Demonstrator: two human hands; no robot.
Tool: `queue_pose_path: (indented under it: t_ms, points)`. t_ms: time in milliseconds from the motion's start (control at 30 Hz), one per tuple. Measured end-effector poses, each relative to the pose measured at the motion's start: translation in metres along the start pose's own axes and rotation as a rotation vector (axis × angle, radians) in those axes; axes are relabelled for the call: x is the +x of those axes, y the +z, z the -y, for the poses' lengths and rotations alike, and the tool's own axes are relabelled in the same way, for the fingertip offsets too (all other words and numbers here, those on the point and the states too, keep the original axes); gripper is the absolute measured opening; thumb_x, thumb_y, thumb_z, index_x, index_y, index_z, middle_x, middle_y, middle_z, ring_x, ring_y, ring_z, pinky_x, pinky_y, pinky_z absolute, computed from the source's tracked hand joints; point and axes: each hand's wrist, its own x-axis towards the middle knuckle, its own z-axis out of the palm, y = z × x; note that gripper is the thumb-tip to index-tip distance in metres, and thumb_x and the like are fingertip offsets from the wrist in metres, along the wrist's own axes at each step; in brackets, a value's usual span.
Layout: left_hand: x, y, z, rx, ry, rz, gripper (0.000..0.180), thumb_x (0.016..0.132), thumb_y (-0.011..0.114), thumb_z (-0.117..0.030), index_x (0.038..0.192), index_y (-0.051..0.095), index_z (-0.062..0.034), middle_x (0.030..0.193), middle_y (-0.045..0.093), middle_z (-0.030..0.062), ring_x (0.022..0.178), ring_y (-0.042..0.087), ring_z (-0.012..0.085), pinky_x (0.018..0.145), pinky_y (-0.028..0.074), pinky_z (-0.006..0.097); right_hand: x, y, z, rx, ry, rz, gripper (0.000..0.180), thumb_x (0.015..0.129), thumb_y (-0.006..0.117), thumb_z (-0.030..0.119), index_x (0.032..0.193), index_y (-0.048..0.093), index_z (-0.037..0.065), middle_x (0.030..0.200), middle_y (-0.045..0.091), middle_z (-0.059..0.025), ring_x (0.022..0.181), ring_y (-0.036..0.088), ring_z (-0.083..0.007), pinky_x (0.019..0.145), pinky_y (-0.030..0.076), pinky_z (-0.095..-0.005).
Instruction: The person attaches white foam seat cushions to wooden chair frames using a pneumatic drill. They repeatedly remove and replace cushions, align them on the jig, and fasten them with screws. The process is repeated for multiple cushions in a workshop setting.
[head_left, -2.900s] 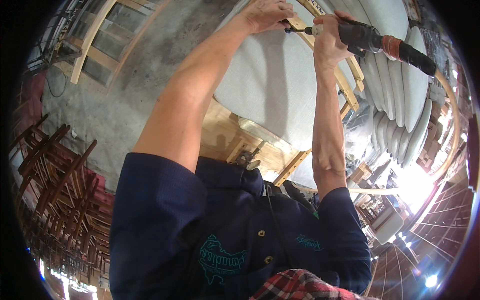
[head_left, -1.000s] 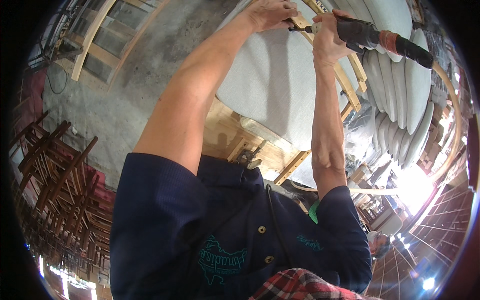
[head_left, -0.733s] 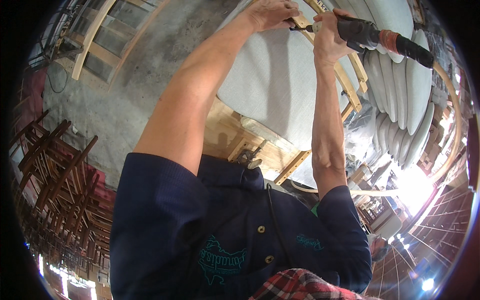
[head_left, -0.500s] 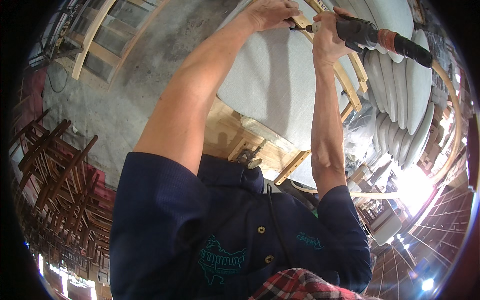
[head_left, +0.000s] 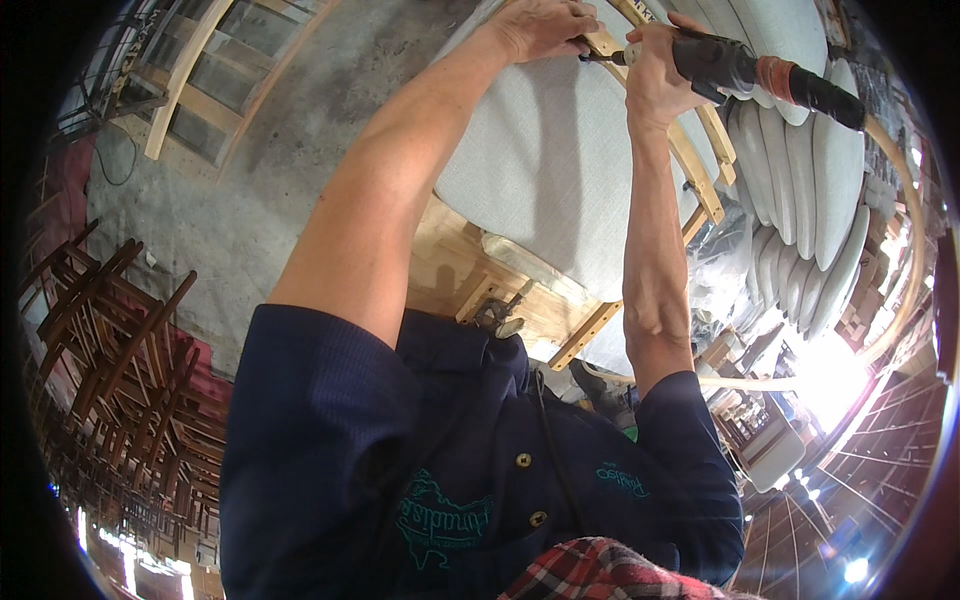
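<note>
My right hand (head_left: 657,80) is wrapped around a black power screwdriver (head_left: 712,64), held almost level with its bit pointing left. A black sleeve with orange wrapping joins the tool's rear to a pale hose (head_left: 912,200). The bit tip meets the fingers of my left hand (head_left: 545,28), which are closed in a pinch beside a wooden frame (head_left: 688,160). Whatever they pinch is too small to make out. That frame, with curved light-wood rails, lies on a large grey fabric-covered panel (head_left: 540,165). Beneath the panel is a wooden work surface (head_left: 440,245).
Grey cushioned panels (head_left: 800,180) are stacked to the right, near clear plastic wrap (head_left: 722,250). A slatted wooden frame (head_left: 205,85) lies at the far left on the concrete floor (head_left: 250,200). Dark wooden chair frames (head_left: 125,350) are piled on the left.
Both hands and the screwdriver stay almost where they were. Only my shirt front shifts slightly.
</note>
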Motion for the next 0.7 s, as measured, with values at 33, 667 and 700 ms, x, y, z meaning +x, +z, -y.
queue_pose_path:
  t_ms: [33, 667, 700]
  points:
    - [0.000, 0.000, 0.001, -0.013, 0.005, -0.002, 0.046, 0.081, 0.079, -0.023, 0.119, 0.053, -0.0205, 0.104, 0.064, 0.0052, 0.109, 0.057, 0.0315, 0.102, 0.038, 0.054, 0.000, 0.003, 0.002, 0.022, -0.007, -0.041, 0.010, 0.082, 0.070, 0.005, 0.072, 0.070, 0.003, 0.075, 0.070, -0.0008, 0.078, 0.064, -0.0120, 0.081, 0.049, -0.0286]
    - [-0.002, 0.004, 0.001, -0.015, -0.032, 0.018, 0.044, 0.080, 0.082, -0.027, 0.116, 0.058, -0.0175, 0.108, 0.066, 0.0057, 0.112, 0.057, 0.0313, 0.104, 0.038, 0.053, 0.004, 0.006, 0.003, 0.016, -0.067, -0.039, 0.004, 0.083, 0.069, 0.003, 0.082, 0.066, 0.000, 0.070, 0.070, -0.0015, 0.070, 0.063, -0.0099, 0.075, 0.049, -0.0232]
    - [-0.002, 0.005, 0.001, -0.004, -0.039, 0.027, 0.045, 0.079, 0.082, -0.027, 0.115, 0.058, -0.0175, 0.108, 0.066, 0.0057, 0.112, 0.057, 0.0315, 0.104, 0.038, 0.053, 0.001, 0.007, 0.000, 0.079, 0.005, -0.068, 0.004, 0.083, 0.069, 0.002, 0.083, 0.066, 0.000, 0.070, 0.070, -0.0017, 0.069, 0.063, -0.0095, 0.075, 0.049, -0.0227]
